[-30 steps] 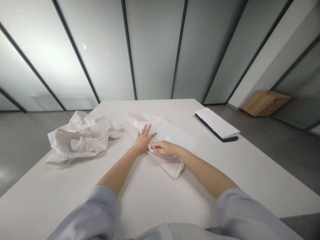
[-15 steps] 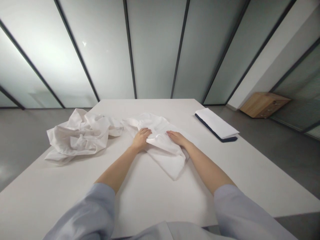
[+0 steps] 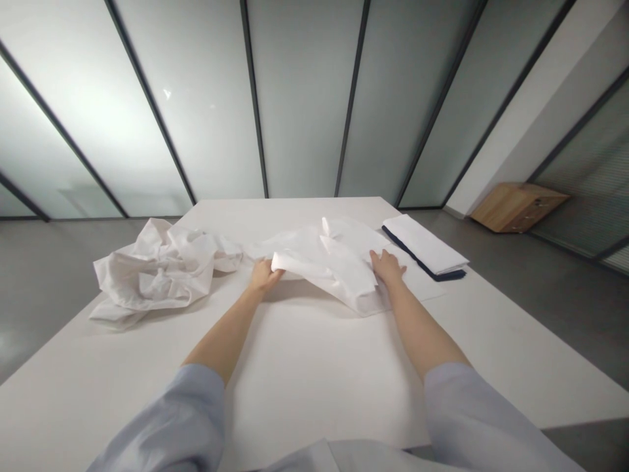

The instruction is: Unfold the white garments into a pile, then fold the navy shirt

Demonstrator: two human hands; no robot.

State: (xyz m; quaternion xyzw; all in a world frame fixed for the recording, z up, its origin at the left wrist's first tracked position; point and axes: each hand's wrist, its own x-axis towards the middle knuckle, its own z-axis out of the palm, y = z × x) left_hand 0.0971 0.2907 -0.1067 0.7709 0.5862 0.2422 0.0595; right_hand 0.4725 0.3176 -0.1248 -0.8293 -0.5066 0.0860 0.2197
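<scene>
white cloth (image 3: 344, 265) | long axis left-right | left hand (image 3: 265, 275) gripping edge | right hand (image 3: 388, 267) open

White cloth (image 3: 339, 262): its near corner, which pointed down toward the lower centre of the frame, has gone; the near edge now runs higher, and a thin layer extends right, below the folded stack (image 3: 427, 244). A raised fold has appeared at centre. Left hand (image 3: 265, 275): shifted slightly left, now gripping the cloth's near edge. Right hand (image 3: 388, 267): moved right from centre, fingers now spread, apparently resting on the thin layer.
</scene>
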